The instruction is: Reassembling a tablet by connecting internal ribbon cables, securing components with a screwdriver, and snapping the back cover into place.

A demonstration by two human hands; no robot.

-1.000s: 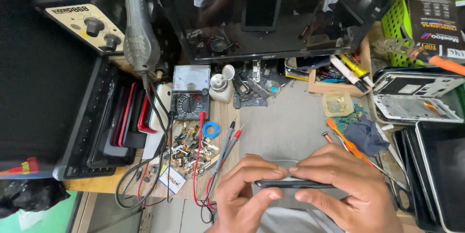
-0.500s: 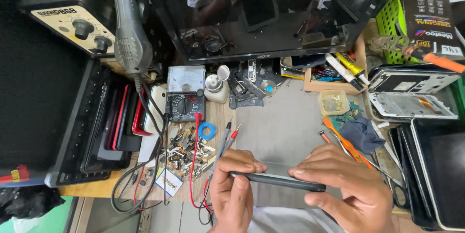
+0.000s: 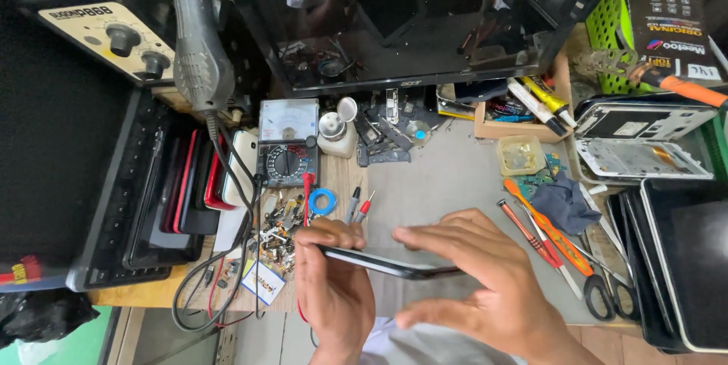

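Note:
A thin dark phone [image 3: 387,263] is held edge-on above the grey work mat [image 3: 447,175], near the bench's front edge. My left hand [image 3: 334,289] grips its left end, thumb on top. My right hand [image 3: 485,281] covers its right end, with the fingers spread and slightly blurred, so whether it grips the phone is unclear. The phone's face is hidden from view.
An analog multimeter [image 3: 287,145] with red probes [image 3: 356,204], a blue tape ring [image 3: 321,201] and loose small parts [image 3: 273,232] lie to the left. Orange-handled tools [image 3: 550,232], scissors [image 3: 603,293], phone frames [image 3: 644,145] and a tablet [image 3: 686,259] lie to the right. A monitor [image 3: 409,16] stands behind.
The phone's right end has dropped and it now tilts, held a little lower. My right hand has spread its fingers over it. The view has shifted slightly.

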